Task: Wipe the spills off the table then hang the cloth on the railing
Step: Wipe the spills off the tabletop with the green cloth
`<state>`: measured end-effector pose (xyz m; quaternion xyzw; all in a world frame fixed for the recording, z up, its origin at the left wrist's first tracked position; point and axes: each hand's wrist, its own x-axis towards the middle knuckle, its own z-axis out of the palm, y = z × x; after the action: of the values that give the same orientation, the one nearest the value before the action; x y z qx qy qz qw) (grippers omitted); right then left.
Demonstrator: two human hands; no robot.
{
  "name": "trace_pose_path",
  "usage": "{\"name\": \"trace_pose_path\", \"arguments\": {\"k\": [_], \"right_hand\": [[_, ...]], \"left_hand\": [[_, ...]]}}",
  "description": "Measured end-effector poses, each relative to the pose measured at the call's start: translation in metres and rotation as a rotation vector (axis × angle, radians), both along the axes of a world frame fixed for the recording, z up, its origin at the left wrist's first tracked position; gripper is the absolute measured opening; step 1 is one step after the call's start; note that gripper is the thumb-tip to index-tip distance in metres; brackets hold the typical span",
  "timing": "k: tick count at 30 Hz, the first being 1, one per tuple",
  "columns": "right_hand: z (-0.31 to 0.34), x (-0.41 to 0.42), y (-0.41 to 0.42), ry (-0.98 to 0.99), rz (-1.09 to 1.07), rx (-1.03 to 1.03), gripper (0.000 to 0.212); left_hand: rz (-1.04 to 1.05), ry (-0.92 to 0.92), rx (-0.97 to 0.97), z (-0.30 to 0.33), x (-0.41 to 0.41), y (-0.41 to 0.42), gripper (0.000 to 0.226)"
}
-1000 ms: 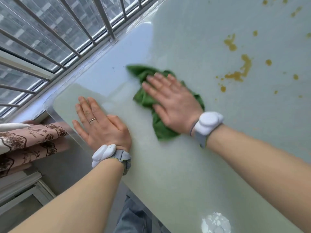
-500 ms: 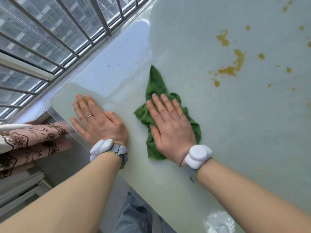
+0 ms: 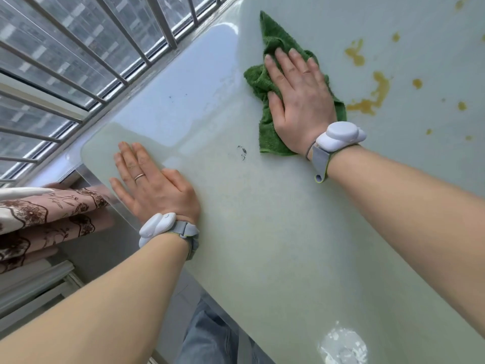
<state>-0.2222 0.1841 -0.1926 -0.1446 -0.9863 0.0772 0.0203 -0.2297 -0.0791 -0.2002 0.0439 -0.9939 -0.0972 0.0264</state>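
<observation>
- Head view. My right hand (image 3: 301,98) lies flat on the cloth (image 3: 273,43), upper middle of the frame, fingers straight and close together, pressing it to the table (image 3: 262,245).
- Cloth is green and bunched; one corner pokes out above my fingertips, another edge shows below the wrist.
- Spills (image 3: 372,98): yellow-brown streaks and dots just right of the cloth, upper right of the frame. The nearest streak nearly meets the cloth's right edge.
- My left hand (image 3: 154,185) rests palm down near the table's corner, centre left, fingers straight, holding nothing. Ring (image 3: 139,176) on one finger.
- White bands on both wrists.
- Small dark mark (image 3: 242,152) on the table between my hands.
- Railing (image 3: 110,56) fills the upper left, running along the table's far edge.
- Patterned fabric (image 3: 39,214) at the left edge, below the table corner.
</observation>
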Motion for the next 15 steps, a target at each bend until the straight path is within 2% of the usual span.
{"name": "trace_pose_path", "arguments": {"k": [3, 8, 11, 15], "right_hand": [[0.004, 0.023, -0.028, 0.024, -0.06, -0.01, 0.061], [0.01, 0.128, -0.102, -0.005, 0.169, -0.115, 0.061], [0.007, 0.142, -0.094, -0.016, 0.271, -0.105, 0.061], [0.003, 0.12, -0.052, -0.021, 0.493, -0.096, 0.059]], "left_hand": [[0.0, 0.003, 0.015, 0.002, -0.001, 0.002, 0.068], [-0.003, -0.006, 0.017, 0.002, -0.002, 0.001, 0.068], [0.003, -0.001, 0.024, 0.002, -0.003, 0.001, 0.069], [0.013, 0.011, 0.022, -0.001, -0.002, 0.0, 0.068]]}}
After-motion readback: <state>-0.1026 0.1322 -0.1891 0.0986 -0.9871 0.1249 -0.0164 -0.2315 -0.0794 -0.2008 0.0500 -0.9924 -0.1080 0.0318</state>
